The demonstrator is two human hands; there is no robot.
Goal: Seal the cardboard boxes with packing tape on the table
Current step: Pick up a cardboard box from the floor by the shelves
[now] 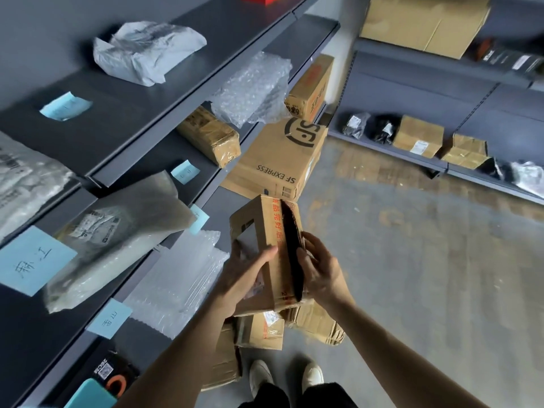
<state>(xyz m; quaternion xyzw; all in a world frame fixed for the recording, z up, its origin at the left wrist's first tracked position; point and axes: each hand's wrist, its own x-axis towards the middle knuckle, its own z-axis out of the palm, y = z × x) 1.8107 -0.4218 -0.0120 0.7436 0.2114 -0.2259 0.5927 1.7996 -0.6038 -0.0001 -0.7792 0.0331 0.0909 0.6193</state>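
Well, the person stands beside the shelves and holds a small cardboard box (266, 228) up in the air with both hands, not on any table. The left hand (247, 273) grips the left side of the box, with the thumb across the top face and the fingers curled round the side. The right hand (322, 273) grips the opposite side, with thumb and fingertips at the edge of the flap. Between the two hands a long dark gap (291, 251) runs along the top, so the flaps do not meet and the box is not sealed. I see no packing tape and no table from here. I judge that the step now is only to close the flaps and carry the box to a place for taping. To do it well, the right hand should press its flap down until both edges meet in a straight line, while the left hand holds the box square and does not squeeze the soft wall inward. Just beyond the hands a larger box (279, 163) with "SF EXPRESS" printed on it leans at the shelf. Under the hands more cardboard boxes (262, 331) lie on the floor. To the left of the left hand, bubble wrap (176, 278) rests on a shelf.
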